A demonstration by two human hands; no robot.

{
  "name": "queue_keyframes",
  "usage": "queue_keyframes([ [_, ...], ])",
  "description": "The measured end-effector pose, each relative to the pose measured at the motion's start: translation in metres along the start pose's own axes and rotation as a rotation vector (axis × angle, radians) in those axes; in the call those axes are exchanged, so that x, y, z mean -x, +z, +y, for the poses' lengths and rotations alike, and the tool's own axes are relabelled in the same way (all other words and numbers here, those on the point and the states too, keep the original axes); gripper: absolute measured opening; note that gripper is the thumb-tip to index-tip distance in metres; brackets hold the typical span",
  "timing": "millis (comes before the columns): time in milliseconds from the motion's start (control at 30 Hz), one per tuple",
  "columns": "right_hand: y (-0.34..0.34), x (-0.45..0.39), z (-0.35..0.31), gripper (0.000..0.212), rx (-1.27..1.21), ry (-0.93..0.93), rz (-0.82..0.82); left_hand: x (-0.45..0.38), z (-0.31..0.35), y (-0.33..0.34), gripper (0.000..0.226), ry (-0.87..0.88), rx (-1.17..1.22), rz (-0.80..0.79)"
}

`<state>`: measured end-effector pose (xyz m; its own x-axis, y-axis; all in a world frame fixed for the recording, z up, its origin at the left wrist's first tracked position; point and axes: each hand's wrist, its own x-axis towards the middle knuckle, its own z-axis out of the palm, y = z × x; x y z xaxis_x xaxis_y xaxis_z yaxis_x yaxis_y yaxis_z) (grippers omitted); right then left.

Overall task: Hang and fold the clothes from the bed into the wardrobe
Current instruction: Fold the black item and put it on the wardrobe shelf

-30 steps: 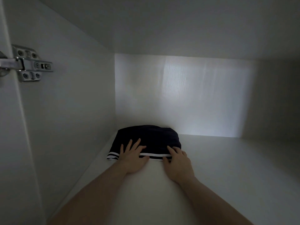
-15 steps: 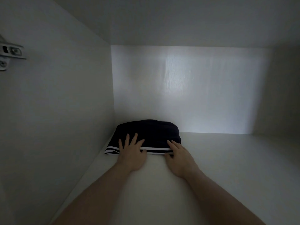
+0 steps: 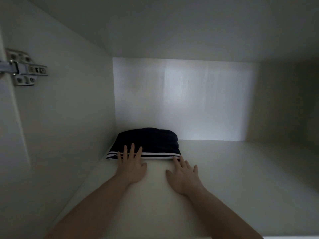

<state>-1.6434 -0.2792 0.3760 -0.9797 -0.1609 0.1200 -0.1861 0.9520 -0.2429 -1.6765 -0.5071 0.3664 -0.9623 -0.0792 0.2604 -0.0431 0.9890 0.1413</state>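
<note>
A folded dark garment point(image 3: 148, 144) with two white stripes along its near edge lies on the white shelf point(image 3: 241, 178) of the wardrobe, at the far left, close to the left wall point(image 3: 69, 118) and just short of the back panel point(image 3: 189, 100).

Both hands lie flat on the shelf, palms down, fingers straight and spread, grasping nothing. The left hand point(image 3: 132, 165) sits at the near edge of the garment, left of its middle; its fingers point(image 3: 132, 150) reach over the striped hem and rest on the dark cloth, while the palm stays on the bare shelf. The right hand point(image 3: 185, 175) is on the shelf near the garment's near right corner; its fingertips point(image 3: 175, 158) just meet the striped edge there, and the rest of the hand lies nearer and to the right, off the cloth. The garment thus lies beyond both hands, with the left one overlapping it and the right one only touching its corner.

Both bare forearms run from the near edge of the view toward the hands. A metal hinge point(image 3: 24, 69) is fixed high on the left wall, near the front.
</note>
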Motion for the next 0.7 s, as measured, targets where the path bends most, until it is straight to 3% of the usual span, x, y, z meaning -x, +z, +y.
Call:
queue_keyframes([
  [233, -0.011, 0.077, 0.011, 0.079, 0.012, 0.009, -0.068, 0.069, 0.019, -0.017, 0.078, -0.024, 0.053, -0.080],
  [433, -0.025, 0.160, 0.024, 0.078, -0.037, -0.030, -0.054, 0.166, 0.064, -0.049, 0.073, 0.049, 0.082, -0.264],
  [567, -0.033, 0.247, 0.051, 0.072, -0.187, -0.059, 0.045, 0.243, 0.113, -0.066, 0.063, 0.233, 0.139, -0.327],
  [700, -0.045, 0.361, 0.095, 0.063, -0.467, -0.057, 0.285, 0.332, 0.167, -0.063, 0.057, 0.454, 0.379, -0.214],
])
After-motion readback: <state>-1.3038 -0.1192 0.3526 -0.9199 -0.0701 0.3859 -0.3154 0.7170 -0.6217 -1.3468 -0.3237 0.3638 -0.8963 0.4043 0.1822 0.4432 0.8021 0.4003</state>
